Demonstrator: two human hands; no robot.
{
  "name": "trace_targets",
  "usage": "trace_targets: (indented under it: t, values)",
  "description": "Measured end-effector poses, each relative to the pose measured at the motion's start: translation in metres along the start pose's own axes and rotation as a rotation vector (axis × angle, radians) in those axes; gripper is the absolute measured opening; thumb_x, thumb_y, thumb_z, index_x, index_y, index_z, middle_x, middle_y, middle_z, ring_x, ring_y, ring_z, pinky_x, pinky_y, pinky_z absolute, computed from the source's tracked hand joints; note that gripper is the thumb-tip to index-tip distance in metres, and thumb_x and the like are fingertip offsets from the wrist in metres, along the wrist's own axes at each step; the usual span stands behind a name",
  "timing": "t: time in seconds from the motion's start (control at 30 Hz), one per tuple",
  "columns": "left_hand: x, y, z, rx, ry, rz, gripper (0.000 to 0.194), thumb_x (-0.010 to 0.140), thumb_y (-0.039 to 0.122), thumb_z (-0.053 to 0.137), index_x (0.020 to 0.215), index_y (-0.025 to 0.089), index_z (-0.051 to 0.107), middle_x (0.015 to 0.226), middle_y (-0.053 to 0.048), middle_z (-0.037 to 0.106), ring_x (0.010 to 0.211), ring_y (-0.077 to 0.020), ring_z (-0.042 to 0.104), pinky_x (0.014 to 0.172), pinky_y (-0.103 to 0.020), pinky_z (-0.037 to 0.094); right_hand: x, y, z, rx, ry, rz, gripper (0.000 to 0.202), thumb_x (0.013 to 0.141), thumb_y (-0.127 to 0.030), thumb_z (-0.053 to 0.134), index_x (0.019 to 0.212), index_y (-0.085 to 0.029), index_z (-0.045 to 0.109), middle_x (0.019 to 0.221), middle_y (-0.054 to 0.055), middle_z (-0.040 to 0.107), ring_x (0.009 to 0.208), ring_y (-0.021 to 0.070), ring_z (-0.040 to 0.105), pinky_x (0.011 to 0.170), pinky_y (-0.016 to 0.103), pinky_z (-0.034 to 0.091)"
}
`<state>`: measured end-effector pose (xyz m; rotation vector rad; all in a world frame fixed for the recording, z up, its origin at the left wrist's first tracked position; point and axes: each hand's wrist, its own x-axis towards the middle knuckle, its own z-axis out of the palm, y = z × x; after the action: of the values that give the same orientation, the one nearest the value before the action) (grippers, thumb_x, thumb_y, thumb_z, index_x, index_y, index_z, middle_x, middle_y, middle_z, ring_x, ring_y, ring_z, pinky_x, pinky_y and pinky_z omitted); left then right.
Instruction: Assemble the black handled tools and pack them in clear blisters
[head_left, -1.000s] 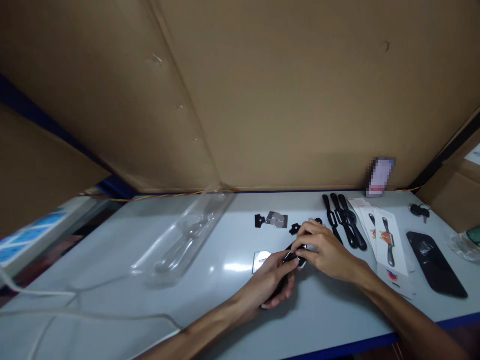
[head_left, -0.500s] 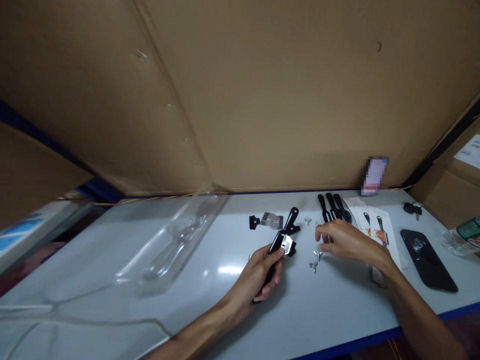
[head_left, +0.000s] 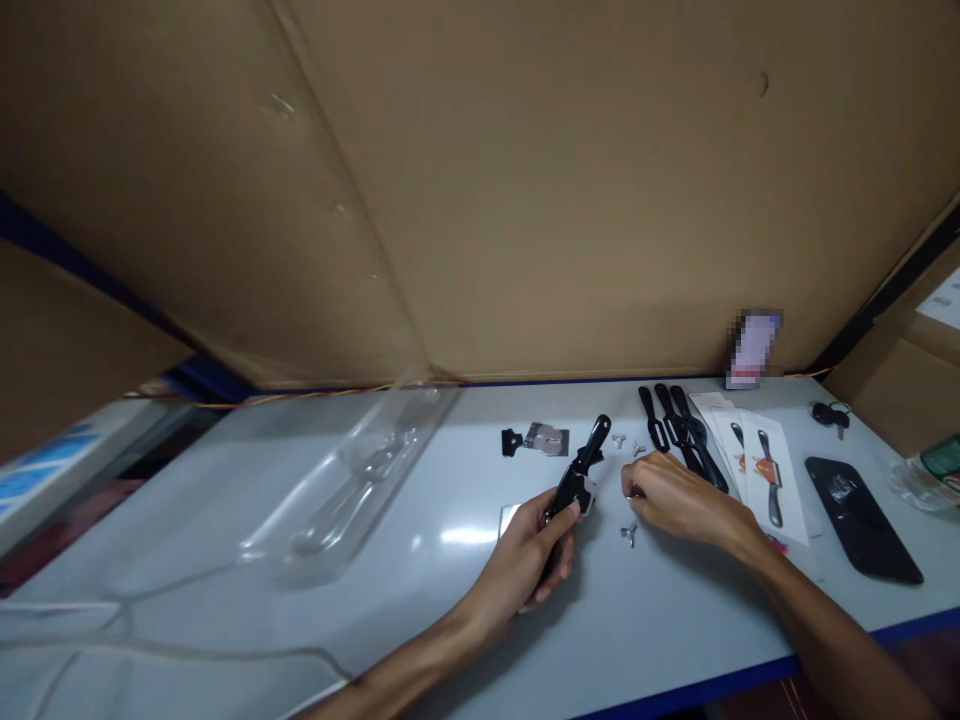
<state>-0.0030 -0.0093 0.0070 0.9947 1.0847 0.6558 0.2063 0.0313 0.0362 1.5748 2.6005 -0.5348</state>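
Note:
My left hand (head_left: 534, 548) is wrapped round a black tool (head_left: 592, 447) with a long handle and a metal piece under the thumb. To its right, my right hand (head_left: 671, 497) has its fingertips pinched on a small metal wing piece (head_left: 632, 496), mostly hidden by the fingers. Below those fingertips another wing piece (head_left: 628, 535) lies on the table, and two more (head_left: 618, 440) (head_left: 638, 449) lie above them. Left of the tool's tip are a black part (head_left: 511, 442) and a flat silver plate (head_left: 547, 439).
Several black handles (head_left: 681, 425) lie behind my right hand, beside printed cards (head_left: 772, 480). Further right are a dark phone (head_left: 862, 520), keys (head_left: 829, 414) and a bottle (head_left: 941, 465). A clear plastic tray (head_left: 352, 475) lies left; a propped phone (head_left: 753, 348) stands behind.
My right hand has moved slightly left and down, and its fingers have closed on a wing piece. The tool in my left hand has turned a little, its metal piece showing less.

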Motion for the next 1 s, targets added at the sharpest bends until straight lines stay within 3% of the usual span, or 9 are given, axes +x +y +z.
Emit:
trace_targets:
  t: [0.37, 0.6, 0.73, 0.9, 1.0]
  values:
    - [-0.001, 0.001, 0.002, 0.020, -0.015, -0.027, 0.041, 0.084, 0.060, 0.059, 0.089, 0.022, 0.047, 0.048, 0.009, 0.049, 0.029, -0.0057, 0.027, 0.031, -0.018, 0.015, 0.002, 0.007, 0.004, -0.148, 0.060, 0.068, 0.023, 0.078, 0.002, 0.049, 0.080, -0.017, 0.062, 0.086, 0.011, 0.066, 0.082, 0.0210, 0.060, 0.072, 0.031, 0.042]
    - [0.002, -0.001, 0.000, 0.023, -0.020, -0.026, 0.039, 0.085, 0.059, 0.058, 0.090, 0.021, 0.048, 0.047, 0.008, 0.049, 0.028, -0.0064, 0.027, 0.030, -0.019, 0.015, 0.001, 0.016, 0.001, -0.114, 0.129, 0.036, 0.022, 0.078, 0.001, 0.050, 0.071, -0.017, 0.060, 0.079, 0.011, 0.066, 0.076, 0.0202, 0.058, 0.069, 0.032, 0.039]
    - [0.001, -0.001, 0.000, 0.028, -0.022, -0.028, 0.038, 0.086, 0.058, 0.058, 0.091, 0.021, 0.049, 0.048, 0.008, 0.050, 0.028, -0.0062, 0.027, 0.031, -0.019, 0.013, 0.004, 0.019, -0.005, 0.153, 0.207, -0.025, 0.018, 0.080, -0.004, 0.055, 0.072, -0.018, 0.063, 0.072, 0.004, 0.065, 0.069, 0.0161, 0.056, 0.067, 0.030, 0.040]
    - [0.001, -0.002, 0.000, 0.038, -0.034, -0.026, 0.040, 0.085, 0.060, 0.057, 0.092, 0.022, 0.049, 0.047, 0.008, 0.050, 0.028, -0.0067, 0.028, 0.028, -0.018, 0.015, 0.008, -0.001, -0.006, 0.856, 0.221, -0.114, 0.007, 0.087, -0.024, 0.062, 0.082, -0.018, 0.065, 0.067, -0.001, 0.064, 0.060, 0.0125, 0.058, 0.059, 0.026, 0.045]
    - [0.003, -0.003, 0.000, 0.032, -0.041, -0.028, 0.040, 0.084, 0.060, 0.057, 0.093, 0.022, 0.048, 0.047, 0.008, 0.051, 0.028, -0.0067, 0.029, 0.027, -0.018, 0.016, 0.008, -0.018, 0.000, 0.953, 0.269, -0.143, 0.011, 0.086, -0.026, 0.063, 0.078, -0.019, 0.061, 0.068, -0.001, 0.064, 0.059, 0.0120, 0.056, 0.058, 0.026, 0.045]
